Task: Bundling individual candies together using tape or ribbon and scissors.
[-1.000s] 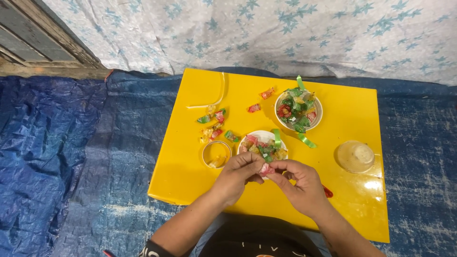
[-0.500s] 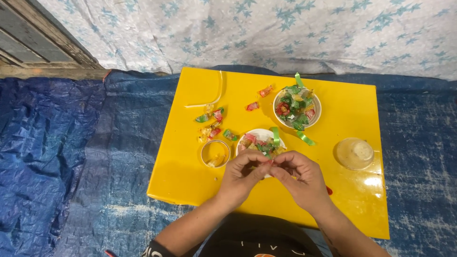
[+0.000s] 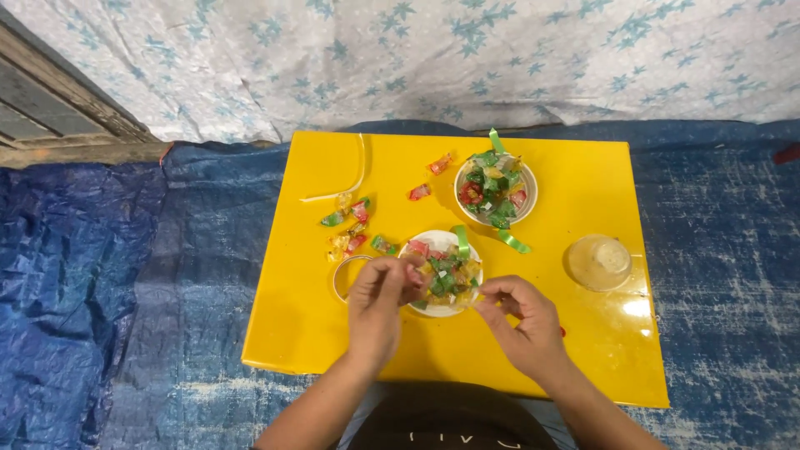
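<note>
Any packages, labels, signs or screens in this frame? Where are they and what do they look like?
No labels, signs or screens.
Wrapped candies: loose on the yellow board, left of centre; small, red, green, yellow.
Near bowl: white, round, wrapped candies inside, by the left hand.
Far bowl: white, round, red and green wrappers.

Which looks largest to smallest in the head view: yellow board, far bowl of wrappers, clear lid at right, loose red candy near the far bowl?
1. yellow board
2. far bowl of wrappers
3. clear lid; close to the bowl in apparent size and nearer the camera, so this order is unsure
4. loose red candy
</note>
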